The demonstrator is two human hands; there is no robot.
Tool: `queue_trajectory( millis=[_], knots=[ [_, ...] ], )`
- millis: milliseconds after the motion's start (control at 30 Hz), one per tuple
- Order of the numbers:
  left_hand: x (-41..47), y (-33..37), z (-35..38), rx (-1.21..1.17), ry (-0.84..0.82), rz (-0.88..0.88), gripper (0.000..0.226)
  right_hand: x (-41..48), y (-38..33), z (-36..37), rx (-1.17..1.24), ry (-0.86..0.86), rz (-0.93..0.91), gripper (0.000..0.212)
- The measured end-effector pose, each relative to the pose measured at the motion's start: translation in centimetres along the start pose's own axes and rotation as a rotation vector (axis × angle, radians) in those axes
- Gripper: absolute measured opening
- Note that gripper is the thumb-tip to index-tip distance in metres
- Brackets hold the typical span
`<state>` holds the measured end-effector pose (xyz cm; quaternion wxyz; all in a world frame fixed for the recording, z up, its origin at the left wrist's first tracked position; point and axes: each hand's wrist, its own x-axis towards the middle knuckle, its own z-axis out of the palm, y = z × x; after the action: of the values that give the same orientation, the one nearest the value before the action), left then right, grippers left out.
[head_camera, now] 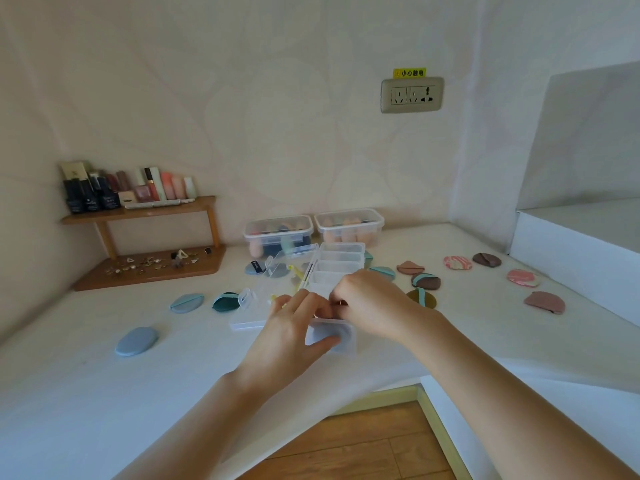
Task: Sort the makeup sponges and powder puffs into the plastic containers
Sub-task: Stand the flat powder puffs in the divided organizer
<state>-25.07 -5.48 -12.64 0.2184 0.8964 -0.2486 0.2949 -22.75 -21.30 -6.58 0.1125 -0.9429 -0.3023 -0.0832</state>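
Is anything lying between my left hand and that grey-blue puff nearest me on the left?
Nothing visible. Only bare table separates the left hand from the grey-blue puff; the clear case lies just beyond that path.

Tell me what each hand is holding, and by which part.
The left hand grips the small clear container, thumb across its near left corner. The right hand curls its fingers at the far rim; that hold is hidden.
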Motion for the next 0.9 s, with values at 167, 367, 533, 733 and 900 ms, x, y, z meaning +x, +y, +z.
queue_trajectory(
  millis=[167, 367, 533, 733, 900],
  knots=[
    [0.2, -0.1, 0.0, 0.115, 0.047, 0.006, 0.037, 0.3, 0.3, -1.3, 0.138, -0.18, 0.055, 0.023],
    [0.1, -0.5, 0.3, 0.171, -0.018, 0.064, 0.04, -1.7, 3.1, -1.5, 0.543, 0.07, 0.17, 0.018],
    [0.2, -0.5, 0.4, 0.222, 0.008, 0.093, 0.039, -2.9, 9.8, 0.7, 0.51, 0.483, 0.501, 0.008],
    [0.5, -0.1, 1.0, 0.25, 0.011, 0.093, 0.035, -3.7, 12.0, 4.1, 0.364, 0.331, 0.654, 0.044],
    [0.8, 0.5, 1.4, 0.27, -0.009, 0.053, 0.033, -3.7, 12.0, 4.6, 0.274, 0.572, 0.589, 0.014]
  ],
)
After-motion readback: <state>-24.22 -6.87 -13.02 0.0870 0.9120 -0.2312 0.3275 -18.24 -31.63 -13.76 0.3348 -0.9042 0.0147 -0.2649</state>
